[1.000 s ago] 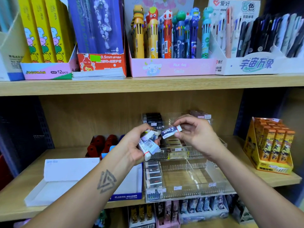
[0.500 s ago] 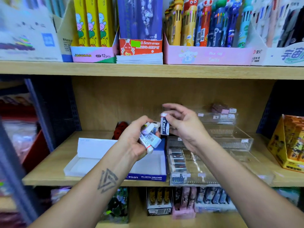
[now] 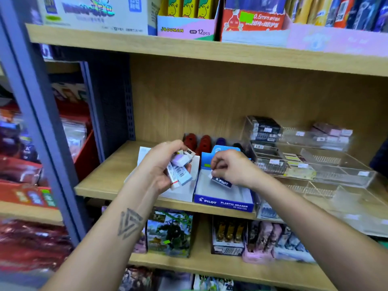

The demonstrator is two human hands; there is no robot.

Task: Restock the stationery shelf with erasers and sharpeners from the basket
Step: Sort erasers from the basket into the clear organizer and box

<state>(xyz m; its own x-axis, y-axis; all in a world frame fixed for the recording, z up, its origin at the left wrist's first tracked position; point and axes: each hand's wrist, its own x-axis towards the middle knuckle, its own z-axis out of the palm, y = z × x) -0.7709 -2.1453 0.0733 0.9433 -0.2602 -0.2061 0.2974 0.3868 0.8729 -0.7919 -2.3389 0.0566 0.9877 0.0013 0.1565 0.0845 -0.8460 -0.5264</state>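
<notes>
Over the open Pilot box (image 3: pixel 223 201) on the middle shelf (image 3: pixel 100 185), right hand (image 3: pixel 235 169) pinches one sleeved eraser (image 3: pixel 221 182) by its end, low inside the box. Left hand (image 3: pixel 159 166) is clamped on a loose bundle of erasers (image 3: pixel 179 171), hands apart. Judged light, stiff, sleeves slick; grip the long sides. Box walls are low, floor mostly bare. Acrylic organizer (image 3: pixel 315 164) sits just right.
</notes>
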